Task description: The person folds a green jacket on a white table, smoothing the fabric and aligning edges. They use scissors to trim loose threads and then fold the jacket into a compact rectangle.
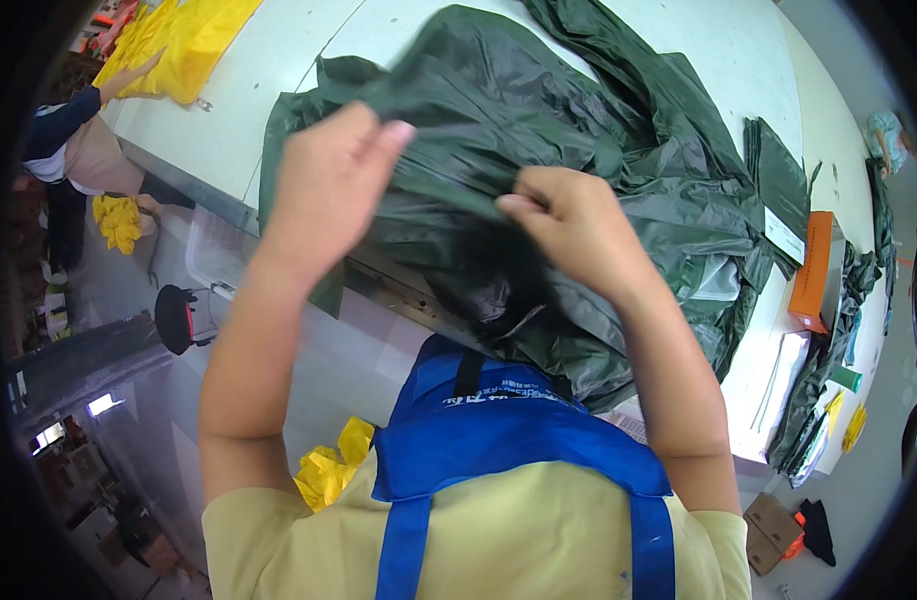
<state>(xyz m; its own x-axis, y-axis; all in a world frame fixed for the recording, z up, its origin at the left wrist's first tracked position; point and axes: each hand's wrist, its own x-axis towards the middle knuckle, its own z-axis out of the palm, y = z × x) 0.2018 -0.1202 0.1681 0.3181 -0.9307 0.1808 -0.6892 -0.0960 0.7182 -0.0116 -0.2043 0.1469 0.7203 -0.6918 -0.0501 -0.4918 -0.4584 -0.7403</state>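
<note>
A large heap of dark green, shiny waterproof fabric (pixel 668 185) lies crumpled over the white table (pixel 283 50), and part of it hangs over the near edge towards my blue apron. My left hand (pixel 338 175), smeared a little by motion, is closed on the fabric at the heap's left side, its thumb pointing right. My right hand (pixel 573 220) pinches the same fabric nearer the middle, fingers curled in. Between both hands the cloth is stretched and raised. A dark, blurred fold hangs below my right hand.
Folded dark green pieces (pixel 778 175) and an orange box (pixel 811 270) stand on the right. At far left a co-worker's hand (pixel 143 70) rests on yellow sheeting (pixel 193 45). A white plastic basket (pixel 210 250), a stool (pixel 176 320) and yellow cloth (pixel 333 465) are below table height.
</note>
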